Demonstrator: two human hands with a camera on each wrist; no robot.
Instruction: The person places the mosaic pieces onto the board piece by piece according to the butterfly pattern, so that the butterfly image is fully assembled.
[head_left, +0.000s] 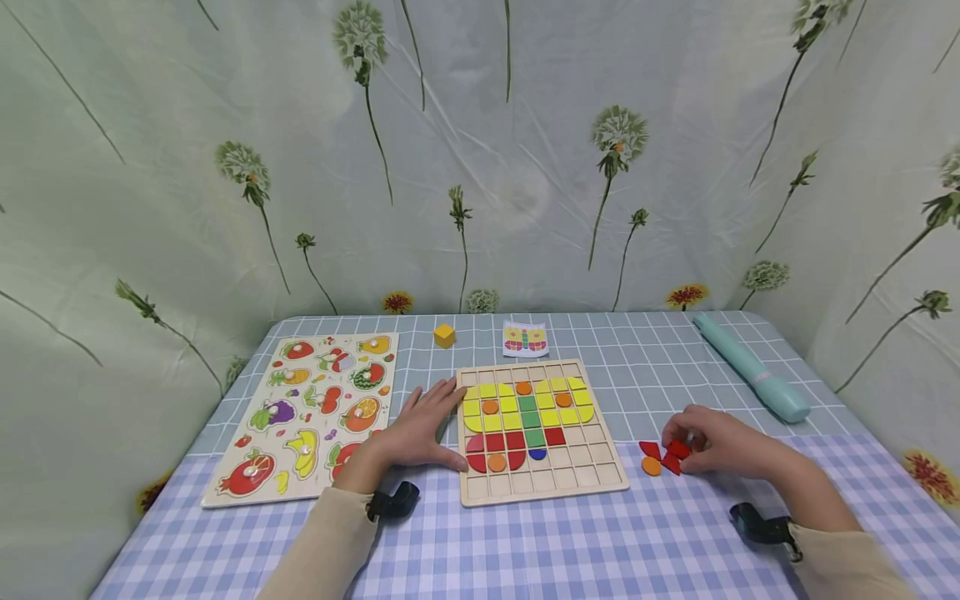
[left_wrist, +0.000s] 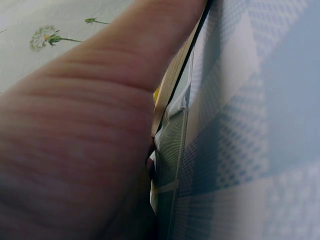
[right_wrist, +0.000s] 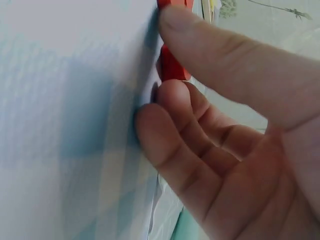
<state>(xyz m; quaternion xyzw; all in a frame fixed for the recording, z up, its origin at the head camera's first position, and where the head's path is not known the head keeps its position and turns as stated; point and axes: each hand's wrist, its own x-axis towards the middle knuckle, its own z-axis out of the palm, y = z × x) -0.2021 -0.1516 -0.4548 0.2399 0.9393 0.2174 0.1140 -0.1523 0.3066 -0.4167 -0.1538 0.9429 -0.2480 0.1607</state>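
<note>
A wooden grid board lies in the middle of the table, with yellow, orange, green, red and blue tiles set in it as a butterfly. My left hand rests along the board's left edge, fingers spread and thumb at its lower left. In the left wrist view the palm hides most of the board. To the board's right, my right hand has curled fingers and pinches a red tile between thumb and fingers, close to the cloth. Other loose red tiles and an orange round tile lie beside it.
A wooden fruit puzzle lies at the left. Behind the board are a yellow block and a small butterfly picture card. A teal cylinder lies at the right back. A floral curtain hangs behind the table.
</note>
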